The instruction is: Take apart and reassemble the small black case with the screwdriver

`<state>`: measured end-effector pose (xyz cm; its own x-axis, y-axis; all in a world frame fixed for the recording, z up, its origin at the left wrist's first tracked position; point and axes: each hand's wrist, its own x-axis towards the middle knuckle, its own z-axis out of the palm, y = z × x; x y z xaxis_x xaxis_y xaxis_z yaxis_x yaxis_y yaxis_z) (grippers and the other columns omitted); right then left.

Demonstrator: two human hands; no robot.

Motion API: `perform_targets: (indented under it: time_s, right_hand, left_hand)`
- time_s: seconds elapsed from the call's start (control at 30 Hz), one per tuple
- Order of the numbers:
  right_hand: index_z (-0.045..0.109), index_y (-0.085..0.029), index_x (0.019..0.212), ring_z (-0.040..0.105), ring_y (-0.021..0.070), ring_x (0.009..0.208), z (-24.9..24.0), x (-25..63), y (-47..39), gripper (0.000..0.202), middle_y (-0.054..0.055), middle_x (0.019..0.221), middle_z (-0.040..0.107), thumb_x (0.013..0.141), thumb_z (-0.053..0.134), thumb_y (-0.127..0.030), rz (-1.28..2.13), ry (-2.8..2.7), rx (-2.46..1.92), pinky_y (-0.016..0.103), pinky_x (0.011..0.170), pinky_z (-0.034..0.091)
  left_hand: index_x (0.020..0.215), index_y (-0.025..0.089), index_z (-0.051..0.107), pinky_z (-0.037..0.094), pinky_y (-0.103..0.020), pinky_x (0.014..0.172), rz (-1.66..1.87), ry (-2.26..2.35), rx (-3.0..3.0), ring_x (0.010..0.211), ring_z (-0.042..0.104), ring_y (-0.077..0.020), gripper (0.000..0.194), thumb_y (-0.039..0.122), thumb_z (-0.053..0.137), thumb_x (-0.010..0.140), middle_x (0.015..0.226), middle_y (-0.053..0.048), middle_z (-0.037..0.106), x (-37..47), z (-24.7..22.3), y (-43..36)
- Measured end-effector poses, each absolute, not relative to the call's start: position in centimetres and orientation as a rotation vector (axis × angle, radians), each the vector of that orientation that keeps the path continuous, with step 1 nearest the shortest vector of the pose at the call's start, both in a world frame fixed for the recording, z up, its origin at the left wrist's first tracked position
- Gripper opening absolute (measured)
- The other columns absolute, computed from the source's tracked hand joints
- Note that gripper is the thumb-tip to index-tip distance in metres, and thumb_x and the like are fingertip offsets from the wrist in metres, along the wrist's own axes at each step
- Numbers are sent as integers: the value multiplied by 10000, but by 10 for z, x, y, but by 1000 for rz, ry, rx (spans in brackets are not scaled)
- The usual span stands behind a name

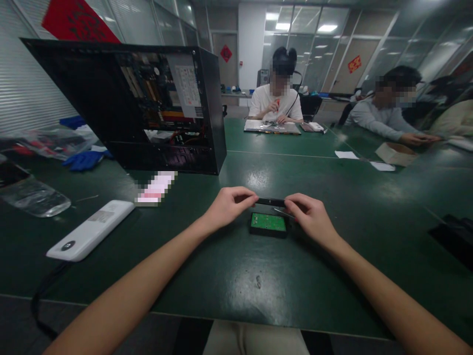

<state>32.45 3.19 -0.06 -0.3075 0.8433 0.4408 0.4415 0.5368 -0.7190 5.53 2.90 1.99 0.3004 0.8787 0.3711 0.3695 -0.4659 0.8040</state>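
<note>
A thin black bar-like piece (271,201) is held level between my two hands. My left hand (229,204) pinches its left end with the fingertips. The right end is in the fingers of my right hand (309,215). A thin metal tool (284,212) points out leftward from under my right fingers. Just below the bar, a green circuit board (269,222) sits in a small black case (268,233) on the dark green table (221,276).
At the left stand an open black computer case (212,108), a white power bank-like device (92,229), a clear bottle (40,197) and blue gloves (84,160). Two people (277,98) (388,113) sit across the table. A cardboard box (395,154) and dark object (454,234) lie rightward.
</note>
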Motion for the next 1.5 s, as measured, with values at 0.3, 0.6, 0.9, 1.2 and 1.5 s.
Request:
perform_targets:
  time_s: [0.3, 0.6, 0.9, 1.2, 1.5]
  right_hand:
    - [751, -201, 1024, 705, 201, 732, -15, 305, 61, 175, 33, 831, 764, 959, 636, -315, 570, -2019, -1122, 331, 717, 524]
    - [709, -207, 1163, 662, 253, 1084, 1, 315, 35, 310, 92, 1176, 737, 966, 673, -443, 430, -2326, -948, 418, 984, 500]
    - [544, -192, 1419, 628, 279, 1178, -5, 317, 10, 491, 136, 1323, 672, 974, 650, -373, 307, -2583, -904, 476, 1029, 511]
    - [635, -237, 1352, 684, 282, 1140, 21, 370, 26, 436, 102, 1286, 719, 956, 673, -418, 235, -2220, -1068, 455, 981, 540]
    - [791, -259, 1228, 687, 370, 722, 32, 615, 94, 560, 276, 1014, 751, 815, 697, -626, -393, -1734, -1940, 517, 597, 417]
  left_hand:
    - [1122, 149, 783, 577, -306, 726, 1145, 1330, 1893, 738, 744, -202, 271, 303, 658, 937, 849, -57, 799, 50, -4, 46]
    - [1050, 208, 828, 577, -357, 883, 852, 1538, 2341, 929, 770, -248, 229, 237, 619, 962, 1031, -55, 828, 38, -18, 53]
    - [1044, 184, 809, 581, -373, 920, 829, 1611, 2467, 990, 742, -255, 238, 238, 584, 989, 1055, -83, 790, 37, -14, 50]
    - [1026, 194, 795, 586, -400, 904, 887, 1546, 2486, 975, 738, -263, 230, 222, 571, 984, 1029, -87, 778, 38, -12, 49]
    - [1001, 204, 797, 579, -378, 900, 851, 1514, 2519, 977, 735, -258, 202, 197, 596, 975, 1021, -83, 775, 44, -10, 43]
